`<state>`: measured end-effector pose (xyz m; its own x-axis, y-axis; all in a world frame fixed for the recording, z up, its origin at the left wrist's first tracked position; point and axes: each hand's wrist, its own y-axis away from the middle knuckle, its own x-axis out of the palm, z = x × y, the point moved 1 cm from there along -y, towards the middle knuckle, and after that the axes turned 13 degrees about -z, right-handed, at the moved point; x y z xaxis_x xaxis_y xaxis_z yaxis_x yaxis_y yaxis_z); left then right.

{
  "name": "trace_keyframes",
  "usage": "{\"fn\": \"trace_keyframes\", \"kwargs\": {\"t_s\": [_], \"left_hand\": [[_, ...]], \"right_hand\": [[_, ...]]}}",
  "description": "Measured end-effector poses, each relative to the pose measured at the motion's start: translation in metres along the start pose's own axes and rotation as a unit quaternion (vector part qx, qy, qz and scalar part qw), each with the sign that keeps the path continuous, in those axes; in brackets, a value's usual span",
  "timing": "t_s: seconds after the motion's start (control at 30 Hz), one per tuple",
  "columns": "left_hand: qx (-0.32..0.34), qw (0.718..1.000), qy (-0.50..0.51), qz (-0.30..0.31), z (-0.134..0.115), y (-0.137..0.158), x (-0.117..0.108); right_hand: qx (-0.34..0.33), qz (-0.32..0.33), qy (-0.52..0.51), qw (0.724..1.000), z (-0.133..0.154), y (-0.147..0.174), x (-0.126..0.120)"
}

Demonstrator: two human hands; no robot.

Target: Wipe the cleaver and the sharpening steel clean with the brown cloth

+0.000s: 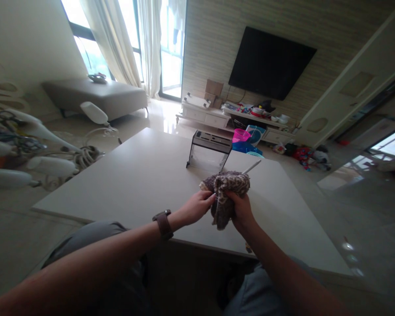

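Observation:
Both my hands grip a fluffy brown-grey cloth [232, 183], bunched up over the near part of the white table. My left hand [199, 206], below a wristwatch [163, 223], pinches its left side with the thumb on top. On the right side my right hand [242, 210] is closed round the cloth, its thumb pressed into the folds. A thin white stick [252, 166] shows just behind the cloth; whether it touches the cloth I cannot tell. Beyond the cloth stands a clear box with a dark slotted top [210, 141]. Most of my fingertips are hidden in the cloth.
The white table [131, 180] spreads before my knees. Behind it are a pink basket [242, 134] and a blue tub [245, 147]. White lamp-like parts and cables [85, 156] crowd the left side. A grey bench [95, 94] and a low TV cabinet [213, 118] stand farther back.

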<state>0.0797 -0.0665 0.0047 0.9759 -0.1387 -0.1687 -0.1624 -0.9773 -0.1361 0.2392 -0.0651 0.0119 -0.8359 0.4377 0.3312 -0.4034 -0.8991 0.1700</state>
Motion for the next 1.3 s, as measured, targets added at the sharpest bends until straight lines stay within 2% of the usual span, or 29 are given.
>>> {"fn": "trace_keyframes", "kwargs": {"t_s": [0.1,0.23,0.53,0.73,0.97,1.07,1.17,1.3], "left_hand": [[0.022,1.0,-0.013,-0.001,0.003,-0.001,0.0],[-0.013,1.0,-0.023,0.017,0.004,-0.001,0.001],[0.009,0.999,-0.029,0.02,0.0,0.0,0.001],[0.032,0.999,-0.029,0.024,-0.006,0.001,0.0],[-0.021,0.999,-0.035,0.033,0.001,0.0,0.002],[-0.01,0.999,-0.033,0.031,0.001,0.0,0.003],[-0.004,0.999,-0.03,0.03,-0.003,0.0,0.003],[-0.038,0.998,-0.025,0.051,-0.01,0.003,0.003]], "right_hand": [[0.011,-0.005,-0.005,1.0,0.0,-0.001,-0.001],[0.028,-0.011,-0.002,1.0,-0.002,0.0,-0.002],[-0.004,-0.044,-0.024,0.999,0.003,0.007,0.002],[-0.013,-0.043,-0.029,0.999,0.005,0.008,0.001],[0.021,-0.039,-0.01,0.999,-0.004,0.0,-0.004],[0.026,-0.041,-0.017,0.999,-0.003,0.0,-0.003],[0.011,-0.048,-0.031,0.998,0.004,-0.001,-0.001],[-0.008,-0.067,-0.044,0.997,0.022,-0.019,-0.007]]}}
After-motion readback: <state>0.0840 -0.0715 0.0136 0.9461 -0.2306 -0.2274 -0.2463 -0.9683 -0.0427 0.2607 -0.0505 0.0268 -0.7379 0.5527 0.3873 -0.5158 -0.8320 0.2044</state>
